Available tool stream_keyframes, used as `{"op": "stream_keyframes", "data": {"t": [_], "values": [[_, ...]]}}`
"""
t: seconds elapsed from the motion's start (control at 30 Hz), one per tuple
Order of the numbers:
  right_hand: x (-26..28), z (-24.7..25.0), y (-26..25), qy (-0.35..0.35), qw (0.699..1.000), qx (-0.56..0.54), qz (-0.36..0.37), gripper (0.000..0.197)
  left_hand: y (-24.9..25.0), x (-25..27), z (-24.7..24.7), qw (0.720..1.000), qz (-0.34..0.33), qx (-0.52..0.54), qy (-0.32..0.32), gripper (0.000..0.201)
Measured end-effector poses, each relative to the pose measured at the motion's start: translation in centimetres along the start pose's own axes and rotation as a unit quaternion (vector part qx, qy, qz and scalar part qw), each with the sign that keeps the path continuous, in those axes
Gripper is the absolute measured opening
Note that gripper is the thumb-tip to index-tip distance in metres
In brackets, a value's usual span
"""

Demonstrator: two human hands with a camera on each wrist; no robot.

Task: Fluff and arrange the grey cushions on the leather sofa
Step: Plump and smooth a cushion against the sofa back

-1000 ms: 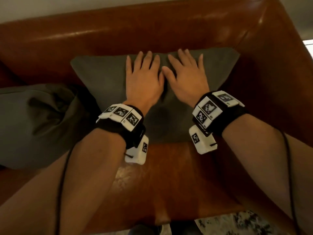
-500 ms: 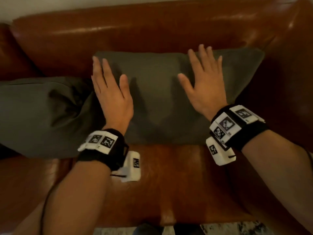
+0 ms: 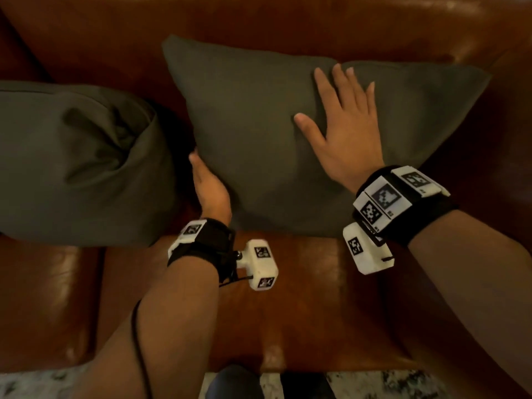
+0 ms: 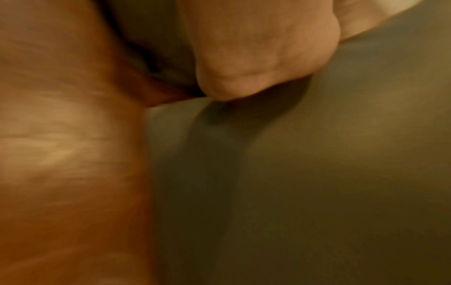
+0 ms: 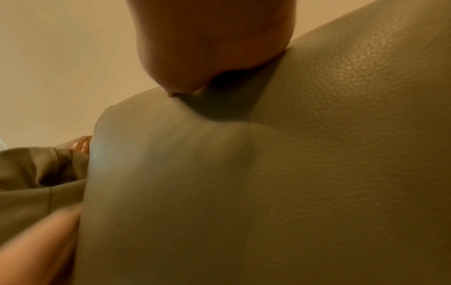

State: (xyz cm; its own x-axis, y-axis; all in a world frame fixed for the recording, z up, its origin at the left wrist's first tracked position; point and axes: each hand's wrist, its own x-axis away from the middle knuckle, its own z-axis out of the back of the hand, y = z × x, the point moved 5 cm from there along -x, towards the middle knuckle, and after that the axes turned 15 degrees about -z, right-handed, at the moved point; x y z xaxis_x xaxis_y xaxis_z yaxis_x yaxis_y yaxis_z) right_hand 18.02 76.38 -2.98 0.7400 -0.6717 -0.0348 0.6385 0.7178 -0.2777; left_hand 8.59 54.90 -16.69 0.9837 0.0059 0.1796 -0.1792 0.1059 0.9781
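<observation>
A grey cushion (image 3: 253, 125) leans against the back of the brown leather sofa (image 3: 288, 298). My right hand (image 3: 345, 131) lies flat on its front face, right of centre, fingers spread and straight. My left hand (image 3: 208, 185) presses edge-on against the cushion's lower left side. Its fingers run into the gap between the two cushions and are hidden. In the left wrist view the palm (image 4: 256, 54) pushes into the grey cover (image 4: 317, 173). In the right wrist view the heel of the hand (image 5: 214, 38) dents the cushion (image 5: 268, 173). A second grey cushion (image 3: 72, 162), creased and slumped, lies to the left.
The sofa back (image 3: 288, 21) rises right behind the cushions, and bare seat leather shows in front of them. A patterned rug (image 3: 374, 384) runs along the sofa's front edge. The creased cushion (image 5: 31, 173) nearly touches the leaning one.
My left hand has slid off the cushion's front face down to its left side. The right hand stays flat on the front. The cushion's top left corner now stands higher.
</observation>
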Motion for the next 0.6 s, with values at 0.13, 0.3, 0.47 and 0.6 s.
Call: {"op": "stream_keyframes", "data": {"t": [0.13,0.3,0.47,0.6], "values": [[0.2,-0.4,0.1,-0.004,1.000,0.005,0.001,0.069,-5.2,2.5,2.8,0.981,-0.023,-0.168,-0.095,0.052],[0.2,0.0,-0.1,-0.003,1.000,-0.005,-0.002,0.069,-8.2,5.0,7.2,0.943,0.043,-0.242,-0.224,0.051],[0.7,0.6,0.2,-0.008,0.999,-0.031,0.002,0.065,-1.5,7.0,5.7,0.844,-0.194,-0.411,-0.286,0.018],[0.9,1.3,0.3,-0.002,0.996,-0.086,0.018,0.054,11.0,10.6,-3.2,0.748,-0.503,-0.312,-0.299,0.016]]}}
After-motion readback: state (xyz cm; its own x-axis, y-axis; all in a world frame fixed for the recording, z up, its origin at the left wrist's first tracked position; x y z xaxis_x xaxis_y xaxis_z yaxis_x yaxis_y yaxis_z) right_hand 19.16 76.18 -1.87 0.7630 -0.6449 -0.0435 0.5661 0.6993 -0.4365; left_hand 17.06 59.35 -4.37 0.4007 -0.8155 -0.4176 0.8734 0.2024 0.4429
